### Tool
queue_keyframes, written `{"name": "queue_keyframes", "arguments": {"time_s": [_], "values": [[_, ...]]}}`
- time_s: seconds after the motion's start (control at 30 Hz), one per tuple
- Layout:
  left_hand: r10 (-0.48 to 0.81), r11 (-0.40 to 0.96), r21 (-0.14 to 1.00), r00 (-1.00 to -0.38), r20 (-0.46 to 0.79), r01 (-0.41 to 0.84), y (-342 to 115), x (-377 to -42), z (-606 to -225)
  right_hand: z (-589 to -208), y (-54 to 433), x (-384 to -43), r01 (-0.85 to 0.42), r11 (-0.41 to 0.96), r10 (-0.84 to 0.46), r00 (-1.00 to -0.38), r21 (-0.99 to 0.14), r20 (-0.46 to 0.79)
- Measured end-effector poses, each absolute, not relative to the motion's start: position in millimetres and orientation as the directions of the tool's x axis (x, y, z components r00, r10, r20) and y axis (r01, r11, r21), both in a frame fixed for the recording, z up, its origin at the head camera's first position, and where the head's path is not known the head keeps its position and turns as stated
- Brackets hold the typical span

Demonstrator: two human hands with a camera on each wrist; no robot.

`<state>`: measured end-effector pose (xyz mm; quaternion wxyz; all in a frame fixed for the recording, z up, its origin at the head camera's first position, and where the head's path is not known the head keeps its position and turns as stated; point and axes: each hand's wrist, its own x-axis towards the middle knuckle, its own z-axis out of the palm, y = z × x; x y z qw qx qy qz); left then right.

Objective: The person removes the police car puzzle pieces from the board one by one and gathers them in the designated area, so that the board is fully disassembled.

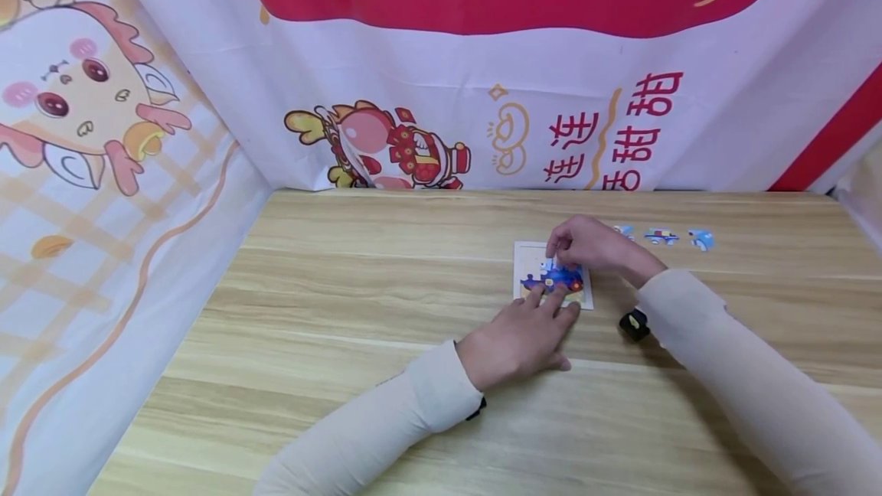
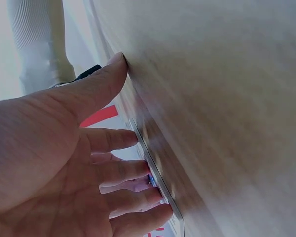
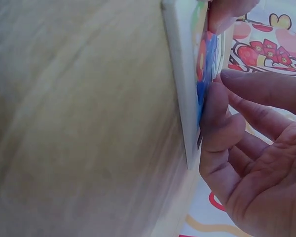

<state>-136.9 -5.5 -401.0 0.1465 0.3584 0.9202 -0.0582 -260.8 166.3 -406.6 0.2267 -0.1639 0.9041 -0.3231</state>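
Note:
A small jigsaw puzzle board (image 1: 518,293) with a pale rim lies on the wooden table, partly filled with blue pieces (image 1: 565,279) of a vehicle-like picture. My left hand (image 1: 524,335) rests its nearly straight fingertips on the board's near edge; its thumb stands apart, by the tabletop. Over the far part of the board, my right hand (image 1: 589,243) pinches a light blue and white puzzle piece (image 1: 547,265) at the picture's upper edge. In the right wrist view, thumb and curled fingers come together at the board's surface and hide most of that piece.
To the right of the board lie loose puzzle pieces: one (image 1: 624,230) partly behind the right hand, a second (image 1: 661,236), and a third (image 1: 701,239). A printed cloth (image 1: 413,60) hangs along the back edge of the wooden table (image 1: 331,282), and another cloth (image 1: 186,251) at the left.

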Motion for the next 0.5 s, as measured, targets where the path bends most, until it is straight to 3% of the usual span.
{"name": "queue_keyframes", "arguments": {"time_s": [0.5], "values": [[0.630,0.745,-0.004,-0.706,-0.325,0.667,-4.8,-136.4,-400.8,-407.3,165.1,-258.4,-0.106,0.734,-0.418,-0.849,-0.671,-0.324]]}}
